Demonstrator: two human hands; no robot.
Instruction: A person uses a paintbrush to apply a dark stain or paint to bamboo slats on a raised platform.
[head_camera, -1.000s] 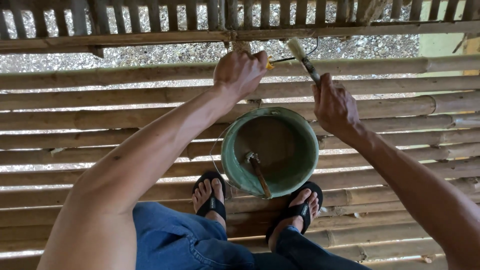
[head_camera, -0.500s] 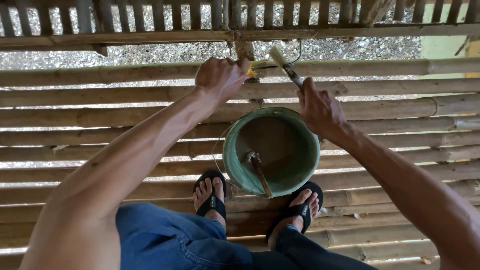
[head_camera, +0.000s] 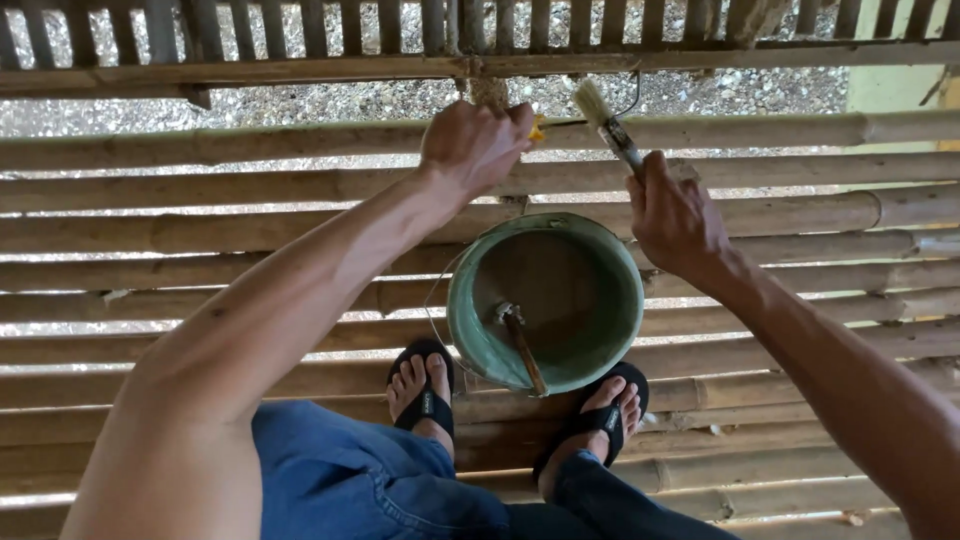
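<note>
pale-bristled brush (head_camera: 606, 122) in right hand (head_camera: 678, 218) fingers.

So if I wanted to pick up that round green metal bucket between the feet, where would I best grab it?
Probably by the thin wire handle, which hangs down the left side of the round green metal bucket. Come from the left and swing it upright: the rim is wide, and a wooden stick leans inside.
</note>
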